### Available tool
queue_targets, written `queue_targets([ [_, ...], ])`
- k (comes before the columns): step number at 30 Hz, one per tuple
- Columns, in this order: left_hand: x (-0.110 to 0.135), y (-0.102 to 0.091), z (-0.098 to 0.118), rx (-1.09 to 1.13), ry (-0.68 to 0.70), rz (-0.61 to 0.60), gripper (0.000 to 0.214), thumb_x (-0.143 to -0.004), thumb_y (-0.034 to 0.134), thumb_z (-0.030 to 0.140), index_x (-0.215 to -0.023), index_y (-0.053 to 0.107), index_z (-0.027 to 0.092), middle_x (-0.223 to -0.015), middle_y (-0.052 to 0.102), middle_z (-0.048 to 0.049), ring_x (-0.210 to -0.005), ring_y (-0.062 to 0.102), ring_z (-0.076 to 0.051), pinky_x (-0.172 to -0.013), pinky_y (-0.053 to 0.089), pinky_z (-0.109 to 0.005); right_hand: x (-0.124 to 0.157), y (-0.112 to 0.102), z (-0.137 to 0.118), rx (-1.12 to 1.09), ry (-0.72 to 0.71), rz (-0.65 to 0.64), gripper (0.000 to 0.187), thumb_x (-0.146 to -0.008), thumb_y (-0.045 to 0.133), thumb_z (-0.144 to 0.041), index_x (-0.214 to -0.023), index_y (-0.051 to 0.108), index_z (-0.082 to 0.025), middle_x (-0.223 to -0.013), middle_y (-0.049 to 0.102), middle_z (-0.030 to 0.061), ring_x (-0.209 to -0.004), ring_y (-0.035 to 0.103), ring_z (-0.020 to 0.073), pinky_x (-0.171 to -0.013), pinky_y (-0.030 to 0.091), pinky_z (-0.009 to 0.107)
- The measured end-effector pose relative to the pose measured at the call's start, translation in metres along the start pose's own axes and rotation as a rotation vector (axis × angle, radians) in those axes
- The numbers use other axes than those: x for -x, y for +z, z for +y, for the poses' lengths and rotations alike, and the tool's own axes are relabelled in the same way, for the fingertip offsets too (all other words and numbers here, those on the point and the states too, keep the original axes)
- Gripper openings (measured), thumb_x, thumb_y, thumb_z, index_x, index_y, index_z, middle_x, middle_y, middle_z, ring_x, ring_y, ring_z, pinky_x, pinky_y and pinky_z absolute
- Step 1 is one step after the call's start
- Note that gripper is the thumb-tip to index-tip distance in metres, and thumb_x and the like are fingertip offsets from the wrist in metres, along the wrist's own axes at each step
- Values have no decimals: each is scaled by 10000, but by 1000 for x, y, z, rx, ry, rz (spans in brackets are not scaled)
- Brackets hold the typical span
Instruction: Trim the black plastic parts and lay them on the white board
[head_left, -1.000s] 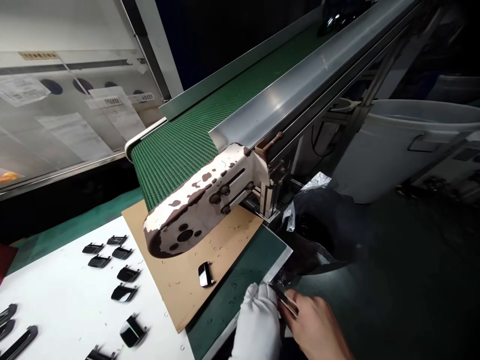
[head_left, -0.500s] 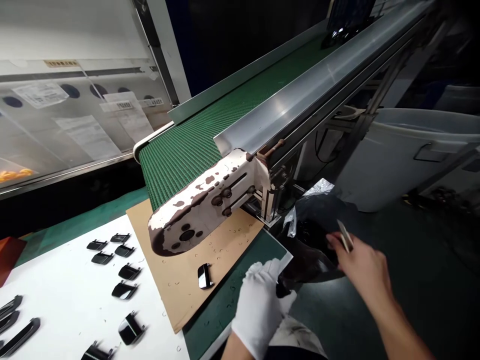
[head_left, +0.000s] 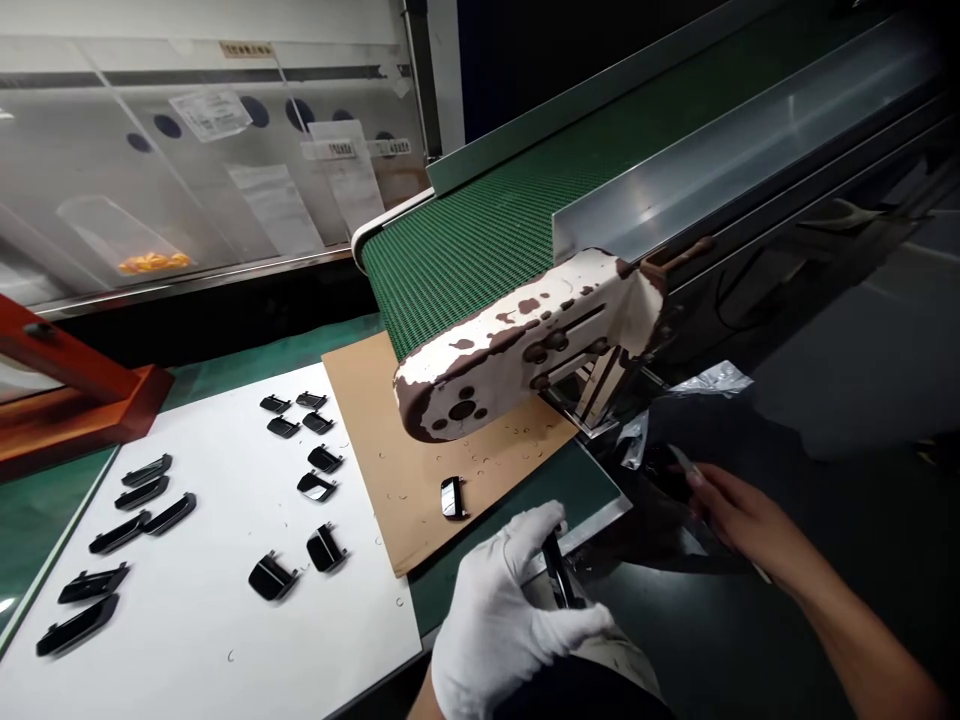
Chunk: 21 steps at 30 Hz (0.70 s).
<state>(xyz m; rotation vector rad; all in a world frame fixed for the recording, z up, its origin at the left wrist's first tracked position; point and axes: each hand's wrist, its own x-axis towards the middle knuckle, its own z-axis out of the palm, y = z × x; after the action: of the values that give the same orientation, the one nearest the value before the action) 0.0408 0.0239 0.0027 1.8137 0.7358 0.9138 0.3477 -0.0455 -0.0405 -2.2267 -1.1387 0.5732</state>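
Observation:
My left hand (head_left: 502, 610), in a white glove, is closed around a glossy black plastic part (head_left: 556, 570) at the table's front edge. Thumb and fingers grip it at its two ends. My bare right hand (head_left: 739, 515) is closed on a slim knife (head_left: 686, 465), its pale blade pointing up and left, over a dark plastic bag (head_left: 675, 540). The two hands are apart. A single black part (head_left: 453, 498) lies on the brown cardboard (head_left: 420, 470) beyond my left hand.
Several black parts (head_left: 274, 577) lie in groups on a white sheet (head_left: 217, 530) at left. Above the cardboard juts the worn end of a green conveyor belt (head_left: 465, 250). An orange stand (head_left: 97, 400) is at far left. Thin curled trimmings dot the cardboard.
My view has swung left, bringing the orange stand and more black parts into sight. My left hand has turned, showing the black part it holds. The knife stays in my right hand.

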Motion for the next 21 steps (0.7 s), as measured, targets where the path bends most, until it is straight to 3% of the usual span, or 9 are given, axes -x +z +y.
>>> queue_targets([
  [2, 1, -2, 3, -33, 54, 13, 666, -692, 787, 537, -1250, 584, 235, -1092, 713, -79, -978, 698, -239, -900, 567, -348, 21, 2, -31, -80, -83, -175, 514, -884, 407, -641, -1059, 626, -210, -653, 642, 1, -458, 526, 154, -453, 451, 283],
  [4, 2, -5, 4, -41, 86, 10, 677, -705, 784, 526, -1282, 554, 257, -1109, 705, -71, -984, 695, -234, -904, 564, -345, 42, 0, -63, -164, -185, -317, 442, -919, 416, -579, -962, 644, -203, -735, 648, 26, -539, 560, 156, -514, 477, 281],
  [7, 7, -9, 6, -32, 63, -7, 760, -700, 804, 492, -1354, 477, 286, -1132, 696, -59, -994, 693, -231, -895, 564, -338, 68, -6, -103, -85, -314, -352, 435, -951, 371, -533, -903, 673, -223, -704, 662, 32, -611, 613, 191, -566, 508, 297],
  [9, 10, -11, 6, -35, 32, -18, 823, -683, 825, 465, -1388, 432, 300, -1151, 689, -55, -1002, 691, -236, -889, 567, -339, 81, -9, -123, -22, -378, -308, 439, -959, 339, -528, -919, 678, -252, -849, 723, 53, -801, 676, 236, -673, 541, 321],
  [12, 14, -11, 8, -40, 13, -5, 887, -652, 849, 457, -1405, 401, 320, -1151, 684, -47, -990, 693, -243, -887, 569, -352, 90, -8, -142, 111, -524, -374, 582, -917, 234, -678, -783, 609, -254, -793, 732, 55, -688, 690, 241, -554, 530, 326],
  [15, 16, -11, 12, -33, 25, -4, 917, -647, 843, 481, -1420, 374, 329, -1137, 682, -47, -977, 694, -248, -886, 565, -363, 91, -2, -152, 321, -599, -387, 652, -689, 414, -878, -752, 533, -240, -608, 665, 32, -505, 638, 259, -446, 473, 353],
  [18, 15, -11, 15, 1, 54, -9, 905, -674, 830, 469, -1429, 349, 338, -1134, 679, -39, -978, 694, -236, -899, 557, -360, 91, 2, -158, 466, -608, -391, 675, -553, 600, -859, -792, 519, -233, -590, 648, 21, -495, 634, 286, -440, 447, 364],
  [21, 14, -12, 19, 47, 74, -10, 877, -685, 826, 459, -1417, 358, 337, -1110, 678, -24, -952, 699, -214, -873, 565, -324, 91, 1, -162, 535, -627, -411, 710, -568, 549, -883, -832, 526, -225, -608, 657, 39, -516, 645, 316, -457, 445, 390],
])
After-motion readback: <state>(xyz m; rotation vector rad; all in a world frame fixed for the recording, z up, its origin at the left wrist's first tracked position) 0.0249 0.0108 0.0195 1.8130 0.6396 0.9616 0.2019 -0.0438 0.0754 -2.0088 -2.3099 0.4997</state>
